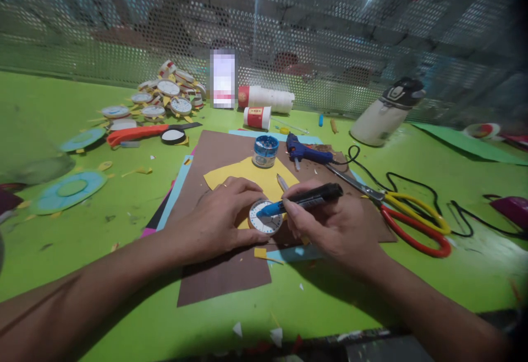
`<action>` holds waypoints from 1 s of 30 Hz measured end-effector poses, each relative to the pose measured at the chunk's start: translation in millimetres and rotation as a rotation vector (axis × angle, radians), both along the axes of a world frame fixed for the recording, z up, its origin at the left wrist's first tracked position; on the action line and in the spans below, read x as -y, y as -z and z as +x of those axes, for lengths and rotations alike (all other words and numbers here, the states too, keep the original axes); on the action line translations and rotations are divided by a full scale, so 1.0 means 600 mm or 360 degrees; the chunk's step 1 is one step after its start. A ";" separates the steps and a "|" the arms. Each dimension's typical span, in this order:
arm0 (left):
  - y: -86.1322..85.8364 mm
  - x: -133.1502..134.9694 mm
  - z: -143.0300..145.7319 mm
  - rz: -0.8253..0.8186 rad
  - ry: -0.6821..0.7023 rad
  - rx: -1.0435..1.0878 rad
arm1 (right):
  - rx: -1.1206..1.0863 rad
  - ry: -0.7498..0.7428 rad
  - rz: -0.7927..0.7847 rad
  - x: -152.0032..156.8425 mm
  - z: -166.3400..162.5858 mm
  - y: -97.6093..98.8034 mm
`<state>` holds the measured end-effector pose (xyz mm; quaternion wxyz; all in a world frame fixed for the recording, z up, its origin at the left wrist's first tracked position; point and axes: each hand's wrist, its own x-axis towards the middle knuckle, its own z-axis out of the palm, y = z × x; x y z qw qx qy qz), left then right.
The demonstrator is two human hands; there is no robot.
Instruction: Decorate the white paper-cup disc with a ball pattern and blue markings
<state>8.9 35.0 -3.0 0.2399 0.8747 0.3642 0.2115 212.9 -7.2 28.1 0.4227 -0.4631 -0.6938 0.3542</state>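
"What was the biggest thing there?"

"The green desk [136, 202], then the brown paper sheet [223, 147] lying on it."

"And around that sheet?"

"Beyond its far left corner rose a heap of white discs [168, 88]; beyond its far right corner was a pale flask [371, 120] with a black lid. Red-and-yellow-handled scissors [375, 192] crossed its right edge, and a blue glue gun [309, 153] lay at its far right part."

"The hands?"

"Both were above the sheet. The right hand [334, 219] was clamped on a black-and-blue marker [309, 198], the left hand [229, 213] around the edge of a dotted white disc [270, 224]."

"Where was that disc?"

"Over the sheet's near half, the marker's tip at its face."
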 end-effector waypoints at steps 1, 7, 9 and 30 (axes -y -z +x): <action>0.000 0.000 0.000 -0.0005 0.0001 0.0001 | 0.0057 -0.0022 0.0055 0.000 0.001 0.000; 0.002 -0.001 -0.003 -0.0022 0.0006 0.0019 | 0.0378 -0.0084 0.0358 0.005 0.006 -0.003; 0.002 -0.001 -0.002 -0.0014 0.0008 0.0020 | 0.0390 -0.0097 0.0377 0.006 0.004 -0.003; -0.005 0.001 0.003 -0.0025 -0.0014 0.0016 | -0.0187 0.0165 -0.0051 0.002 -0.003 0.013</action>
